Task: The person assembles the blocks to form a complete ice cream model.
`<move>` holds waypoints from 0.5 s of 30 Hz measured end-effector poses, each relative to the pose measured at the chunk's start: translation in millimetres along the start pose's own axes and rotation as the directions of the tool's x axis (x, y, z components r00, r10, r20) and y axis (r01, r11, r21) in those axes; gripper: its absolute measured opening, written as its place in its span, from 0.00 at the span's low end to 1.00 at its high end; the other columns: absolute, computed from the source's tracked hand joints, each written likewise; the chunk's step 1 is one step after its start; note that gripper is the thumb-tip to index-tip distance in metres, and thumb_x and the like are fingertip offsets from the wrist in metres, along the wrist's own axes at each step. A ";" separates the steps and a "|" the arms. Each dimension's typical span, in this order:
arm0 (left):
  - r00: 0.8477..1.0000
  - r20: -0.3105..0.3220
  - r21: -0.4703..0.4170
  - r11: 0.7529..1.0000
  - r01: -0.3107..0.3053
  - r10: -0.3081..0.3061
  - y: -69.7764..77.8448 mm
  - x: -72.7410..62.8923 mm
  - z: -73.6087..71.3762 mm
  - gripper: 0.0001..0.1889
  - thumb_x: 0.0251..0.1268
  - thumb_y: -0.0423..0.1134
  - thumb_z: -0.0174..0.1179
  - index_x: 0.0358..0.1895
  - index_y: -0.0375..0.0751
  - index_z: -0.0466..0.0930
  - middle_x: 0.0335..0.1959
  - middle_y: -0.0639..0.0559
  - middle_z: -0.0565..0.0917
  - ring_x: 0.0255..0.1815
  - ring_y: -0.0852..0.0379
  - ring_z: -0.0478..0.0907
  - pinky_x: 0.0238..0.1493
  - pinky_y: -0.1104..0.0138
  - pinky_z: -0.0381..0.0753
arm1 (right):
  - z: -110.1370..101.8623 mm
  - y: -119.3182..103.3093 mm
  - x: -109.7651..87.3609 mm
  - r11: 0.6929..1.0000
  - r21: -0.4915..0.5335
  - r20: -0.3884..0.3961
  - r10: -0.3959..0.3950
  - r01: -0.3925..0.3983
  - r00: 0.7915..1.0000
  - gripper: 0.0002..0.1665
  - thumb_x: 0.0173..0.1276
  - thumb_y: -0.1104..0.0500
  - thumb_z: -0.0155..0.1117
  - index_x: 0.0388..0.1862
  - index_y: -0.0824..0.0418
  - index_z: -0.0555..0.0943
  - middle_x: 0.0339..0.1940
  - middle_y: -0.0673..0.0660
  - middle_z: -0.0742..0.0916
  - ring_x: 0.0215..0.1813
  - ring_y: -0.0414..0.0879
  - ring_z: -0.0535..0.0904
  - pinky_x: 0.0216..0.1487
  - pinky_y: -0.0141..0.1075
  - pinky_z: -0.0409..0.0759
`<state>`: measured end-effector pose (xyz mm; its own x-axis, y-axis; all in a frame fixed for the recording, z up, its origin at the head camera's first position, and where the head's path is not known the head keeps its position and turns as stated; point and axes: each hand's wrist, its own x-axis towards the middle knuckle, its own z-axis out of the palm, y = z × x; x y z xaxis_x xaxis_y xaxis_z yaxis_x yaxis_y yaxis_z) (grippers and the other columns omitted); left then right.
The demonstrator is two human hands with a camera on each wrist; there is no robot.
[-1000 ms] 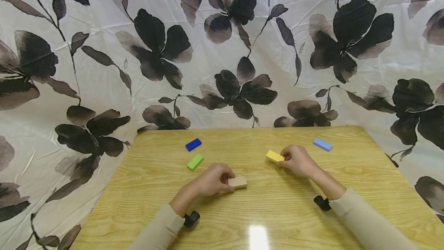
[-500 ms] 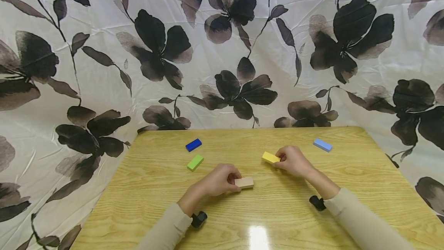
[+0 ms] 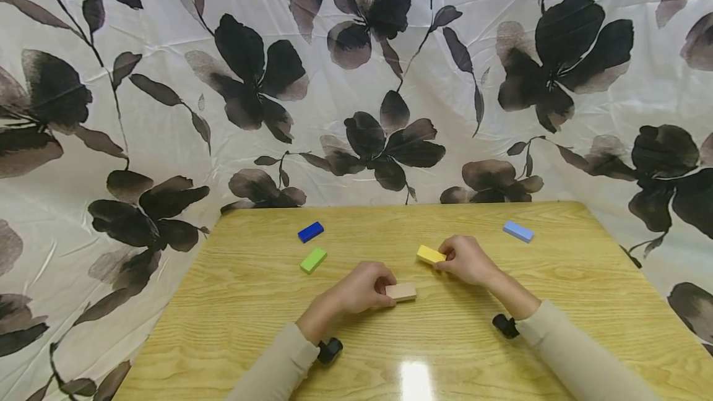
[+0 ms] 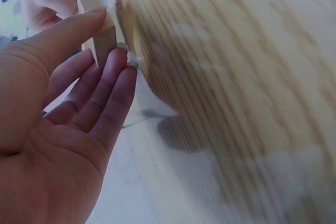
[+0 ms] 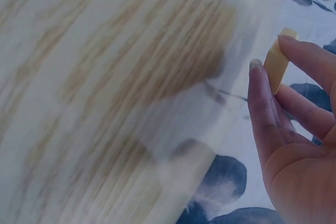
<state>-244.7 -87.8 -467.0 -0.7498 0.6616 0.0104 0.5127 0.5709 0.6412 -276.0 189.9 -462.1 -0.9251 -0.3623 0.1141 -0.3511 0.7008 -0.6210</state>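
Near the middle of the table, my left hand [image 3: 364,288] pinches a plain wooden block [image 3: 402,292] by its left end, between thumb and fingers. In the left wrist view the thumb lies along one side of that block [image 4: 103,38]. Farther back and to the right, my right hand [image 3: 468,258] grips a yellow block [image 3: 430,255] by its right end. The right wrist view has the yellow block [image 5: 281,59] between thumb and fingertips. A gap separates the two held blocks, the yellow one lying behind and right of the wooden one.
A dark blue block [image 3: 311,232] and a green block [image 3: 314,260] lie on the wooden table [image 3: 234,314] at the left. At the back right lies a light blue block [image 3: 518,231]. Floral cloth [image 3: 312,79] hangs behind the table.
My left hand has moved right with the wooden block. My right hand has shifted left with the yellow block, so the two blocks are closer together. The other blocks stay put.
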 end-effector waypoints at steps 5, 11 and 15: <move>1.000 -0.006 0.013 1.000 0.002 -0.002 2.5 4.8 1.9 0.15 0.60 0.34 0.75 0.48 0.35 0.86 0.36 0.53 0.82 0.31 0.68 0.76 0.37 0.74 0.78 | 1.2 0.6 0.6 1.000 0.001 0.002 -0.009 0.009 1.000 0.10 0.59 0.63 0.79 0.36 0.66 0.88 0.33 0.55 0.86 0.31 0.41 0.77 0.32 0.33 0.76; 1.000 0.003 0.014 1.000 0.008 -0.008 6.3 9.4 4.2 0.15 0.60 0.35 0.75 0.49 0.35 0.86 0.37 0.53 0.82 0.32 0.68 0.77 0.37 0.74 0.78 | 4.2 -0.7 2.6 1.000 -0.003 0.013 0.000 0.000 1.000 0.11 0.60 0.63 0.79 0.38 0.67 0.88 0.33 0.55 0.86 0.31 0.41 0.77 0.32 0.34 0.76; 1.000 0.006 0.016 1.000 0.003 -0.003 7.7 12.7 5.9 0.15 0.60 0.35 0.75 0.48 0.36 0.86 0.37 0.53 0.82 0.31 0.69 0.77 0.36 0.75 0.79 | 6.4 -2.2 3.9 1.000 0.005 0.016 0.009 -0.009 1.000 0.09 0.59 0.63 0.79 0.36 0.66 0.88 0.31 0.53 0.86 0.30 0.41 0.77 0.31 0.32 0.75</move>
<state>-247.8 -72.2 -466.5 -0.7487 0.6629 0.0035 0.5171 0.5807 0.6289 -278.0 183.0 -465.2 -0.9258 -0.3657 0.0955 -0.3415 0.7010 -0.6261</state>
